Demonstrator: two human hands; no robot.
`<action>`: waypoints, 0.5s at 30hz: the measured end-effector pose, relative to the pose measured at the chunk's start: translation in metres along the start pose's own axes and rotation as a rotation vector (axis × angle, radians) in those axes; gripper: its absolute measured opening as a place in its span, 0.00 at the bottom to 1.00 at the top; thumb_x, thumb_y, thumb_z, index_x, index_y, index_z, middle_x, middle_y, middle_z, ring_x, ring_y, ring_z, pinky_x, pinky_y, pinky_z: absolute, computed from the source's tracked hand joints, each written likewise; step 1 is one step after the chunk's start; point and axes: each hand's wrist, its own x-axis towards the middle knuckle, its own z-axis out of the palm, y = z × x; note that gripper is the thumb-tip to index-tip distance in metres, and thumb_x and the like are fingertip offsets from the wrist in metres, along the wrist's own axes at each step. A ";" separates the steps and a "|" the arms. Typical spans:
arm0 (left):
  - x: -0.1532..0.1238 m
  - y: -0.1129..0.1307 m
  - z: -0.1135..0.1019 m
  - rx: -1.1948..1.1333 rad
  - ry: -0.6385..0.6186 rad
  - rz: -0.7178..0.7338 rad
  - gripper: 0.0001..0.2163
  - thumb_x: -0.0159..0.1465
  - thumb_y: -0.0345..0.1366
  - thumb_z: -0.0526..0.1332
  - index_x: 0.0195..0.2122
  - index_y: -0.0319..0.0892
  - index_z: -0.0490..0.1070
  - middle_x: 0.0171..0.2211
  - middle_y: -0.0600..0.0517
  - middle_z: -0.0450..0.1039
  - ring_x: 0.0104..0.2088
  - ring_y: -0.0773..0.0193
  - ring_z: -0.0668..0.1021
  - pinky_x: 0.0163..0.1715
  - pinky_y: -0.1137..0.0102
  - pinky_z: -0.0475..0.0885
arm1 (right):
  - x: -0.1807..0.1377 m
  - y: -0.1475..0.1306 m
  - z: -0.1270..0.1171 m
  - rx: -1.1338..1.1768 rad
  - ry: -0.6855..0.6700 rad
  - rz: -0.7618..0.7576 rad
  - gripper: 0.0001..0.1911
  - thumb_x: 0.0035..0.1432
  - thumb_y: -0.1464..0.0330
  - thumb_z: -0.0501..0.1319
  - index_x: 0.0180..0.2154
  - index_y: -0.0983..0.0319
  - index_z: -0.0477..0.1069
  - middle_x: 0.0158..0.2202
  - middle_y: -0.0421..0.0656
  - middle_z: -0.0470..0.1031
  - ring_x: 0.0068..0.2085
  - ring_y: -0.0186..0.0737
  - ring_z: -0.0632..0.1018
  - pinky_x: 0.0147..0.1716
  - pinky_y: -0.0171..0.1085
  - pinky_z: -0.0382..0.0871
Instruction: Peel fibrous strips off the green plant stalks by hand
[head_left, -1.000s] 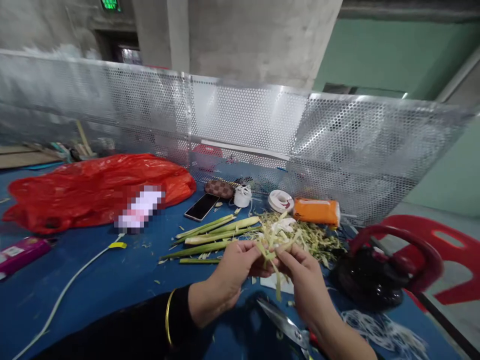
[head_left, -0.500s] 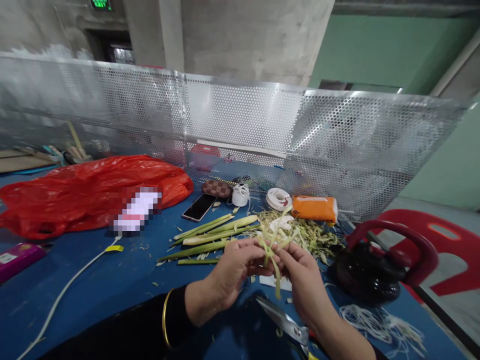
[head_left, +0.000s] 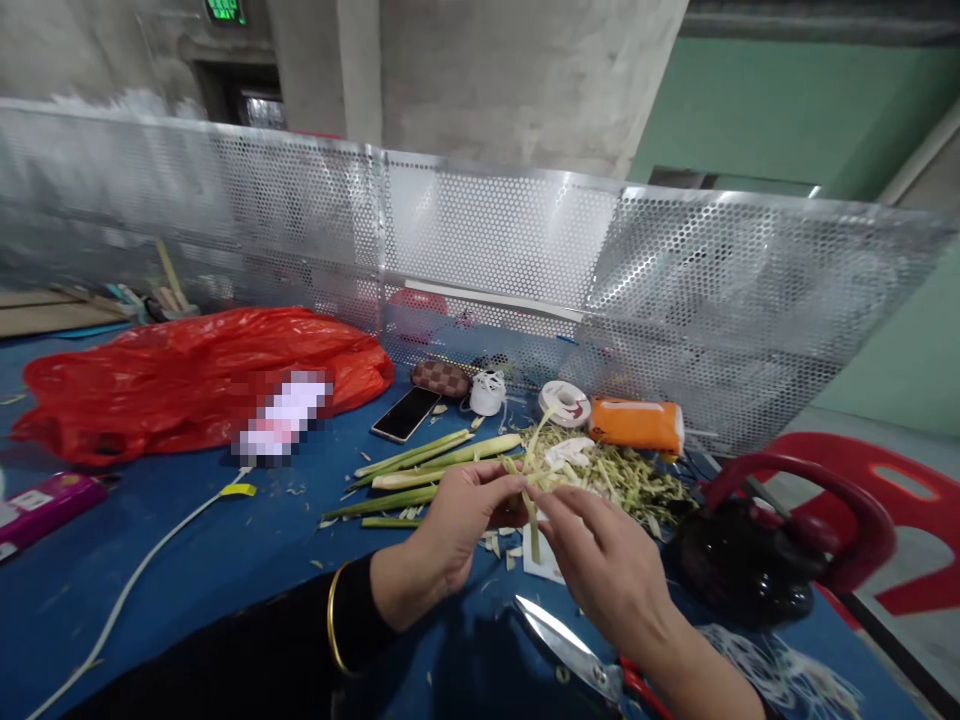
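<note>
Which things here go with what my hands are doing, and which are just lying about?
Likely in use:
green strip, pinched by left hand, right hand at it
green stalks
scissors, probably

Apparently just lying about:
dark-screened phone
red bag
orange packet
kettle

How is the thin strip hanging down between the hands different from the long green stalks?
The strip looks narrow, while the stalks are wider.
The strip hangs down between the left hand and the right hand, but the stalks lie on the blue table.
One strip hangs there, while several stalks lie in a bunch.
Both look yellowish green.
</note>
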 end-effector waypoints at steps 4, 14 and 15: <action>-0.001 -0.004 0.001 0.081 -0.072 -0.003 0.06 0.49 0.34 0.67 0.25 0.36 0.74 0.22 0.52 0.73 0.23 0.69 0.73 0.30 0.71 0.71 | 0.004 -0.003 -0.003 -0.101 0.003 -0.257 0.12 0.63 0.77 0.53 0.42 0.64 0.73 0.35 0.48 0.78 0.35 0.40 0.76 0.42 0.42 0.67; -0.007 0.000 0.002 0.384 -0.240 0.018 0.06 0.51 0.34 0.62 0.22 0.38 0.75 0.21 0.52 0.73 0.22 0.68 0.72 0.28 0.72 0.68 | 0.014 -0.002 -0.014 0.329 0.049 0.254 0.06 0.60 0.75 0.55 0.33 0.59 0.67 0.33 0.43 0.75 0.37 0.41 0.75 0.43 0.42 0.65; -0.008 0.001 0.003 0.403 -0.248 0.017 0.06 0.52 0.35 0.62 0.21 0.38 0.75 0.21 0.52 0.74 0.22 0.68 0.72 0.28 0.72 0.68 | 0.013 -0.001 -0.013 0.332 0.025 0.304 0.06 0.61 0.74 0.55 0.33 0.59 0.66 0.31 0.41 0.74 0.35 0.40 0.75 0.41 0.41 0.65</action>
